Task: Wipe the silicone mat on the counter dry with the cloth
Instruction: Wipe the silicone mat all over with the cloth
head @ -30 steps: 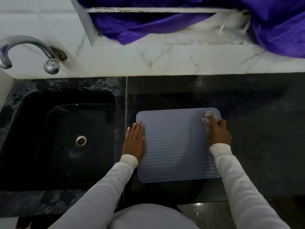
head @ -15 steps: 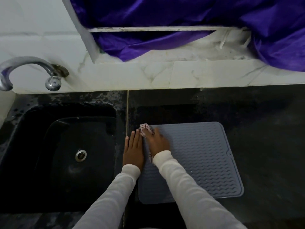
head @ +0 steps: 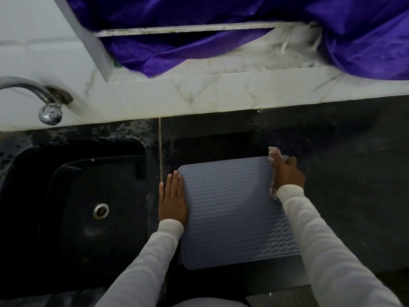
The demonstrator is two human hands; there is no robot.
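A grey-blue silicone mat (head: 230, 209) with a wavy ribbed surface lies flat on the dark counter (head: 345, 173), just right of the sink. My left hand (head: 173, 198) rests flat, fingers together, on the mat's left edge and pins it down. My right hand (head: 287, 173) sits at the mat's far right corner, pressing a small striped white-and-red cloth (head: 272, 154) against it. The cloth sticks out beyond my fingers and below my wrist; most of it is hidden under the hand.
A black sink (head: 88, 209) with a metal drain (head: 101, 211) lies to the left. A chrome tap (head: 44, 100) juts from the white marble backsplash (head: 221, 96). Purple fabric (head: 221, 25) hangs over the ledge behind.
My right hand with the cloth swept from the mat's right side to the far left corner, then back across to the far right corner. The left hand stayed on the left edge.
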